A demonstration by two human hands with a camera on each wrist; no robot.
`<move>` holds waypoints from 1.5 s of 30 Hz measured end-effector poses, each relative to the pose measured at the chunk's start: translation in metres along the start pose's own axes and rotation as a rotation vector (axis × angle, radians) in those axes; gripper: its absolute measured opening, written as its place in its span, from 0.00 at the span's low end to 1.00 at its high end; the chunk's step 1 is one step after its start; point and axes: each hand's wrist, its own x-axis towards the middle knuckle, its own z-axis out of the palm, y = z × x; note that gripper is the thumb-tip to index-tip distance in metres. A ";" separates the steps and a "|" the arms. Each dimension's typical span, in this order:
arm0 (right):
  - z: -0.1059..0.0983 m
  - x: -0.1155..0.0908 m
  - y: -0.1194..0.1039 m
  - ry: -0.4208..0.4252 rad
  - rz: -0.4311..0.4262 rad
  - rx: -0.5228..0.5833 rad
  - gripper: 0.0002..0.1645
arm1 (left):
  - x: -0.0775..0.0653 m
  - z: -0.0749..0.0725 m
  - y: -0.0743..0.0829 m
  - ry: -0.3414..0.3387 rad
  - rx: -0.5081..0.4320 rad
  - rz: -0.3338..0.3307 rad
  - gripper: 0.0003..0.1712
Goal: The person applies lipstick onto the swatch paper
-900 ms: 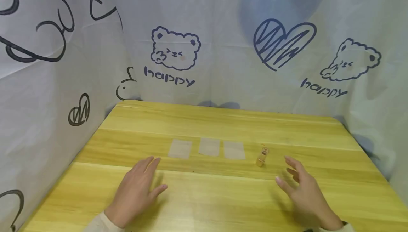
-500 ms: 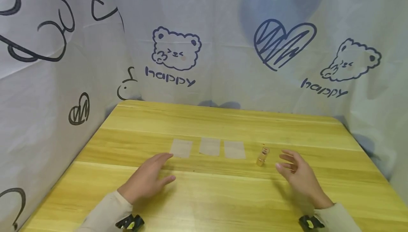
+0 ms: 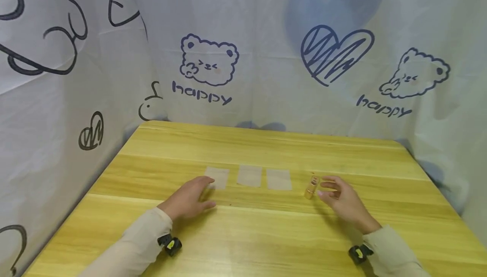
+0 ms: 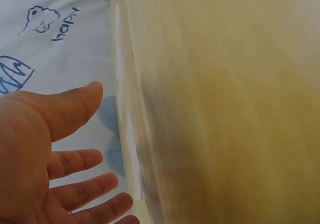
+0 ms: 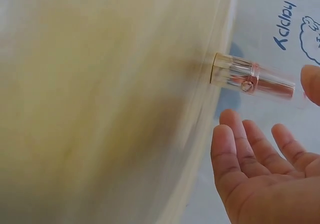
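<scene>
A lipstick (image 3: 311, 187) in a clear cap with a gold base stands upright on the wooden table. My right hand (image 3: 345, 201) is just to its right, fingers spread and slightly bent, holding nothing. In the right wrist view the lipstick (image 5: 252, 78) shows beyond the fingertips, apart from them as far as I can see. My left hand (image 3: 190, 198) hovers by the left pale paper square (image 3: 220, 179), its fingertips overlapping that square in the head view. Nothing is between the thumb and fingers of the left hand (image 4: 35, 139). Whether it touches the paper I cannot tell.
A middle paper square (image 3: 249, 176) and a right paper square (image 3: 279, 179) lie in a row between the hands. White cloth (image 3: 266, 86) with drawings hangs behind the table (image 3: 243, 243) and along its sides. Black wrist cameras sit at both cuffs.
My left hand has moved right and forward to the left paper square. My right hand has moved left, close to the lipstick. The lipstick and papers have stayed in place.
</scene>
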 end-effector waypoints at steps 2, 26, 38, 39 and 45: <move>0.001 0.002 -0.002 -0.024 0.008 0.003 0.36 | 0.003 0.000 -0.002 -0.014 0.011 -0.008 0.36; 0.012 0.023 -0.005 -0.121 -0.022 -0.074 0.16 | 0.014 0.004 -0.007 -0.120 0.104 -0.077 0.34; 0.006 0.026 -0.008 -0.109 -0.035 -0.118 0.21 | 0.020 -0.003 0.000 -0.150 0.097 -0.093 0.33; 0.005 0.026 -0.010 -0.110 -0.039 -0.116 0.21 | 0.020 -0.003 0.001 -0.152 0.098 -0.096 0.34; 0.005 0.027 -0.017 -0.100 -0.069 -0.133 0.18 | 0.019 -0.002 0.001 -0.172 0.088 -0.122 0.34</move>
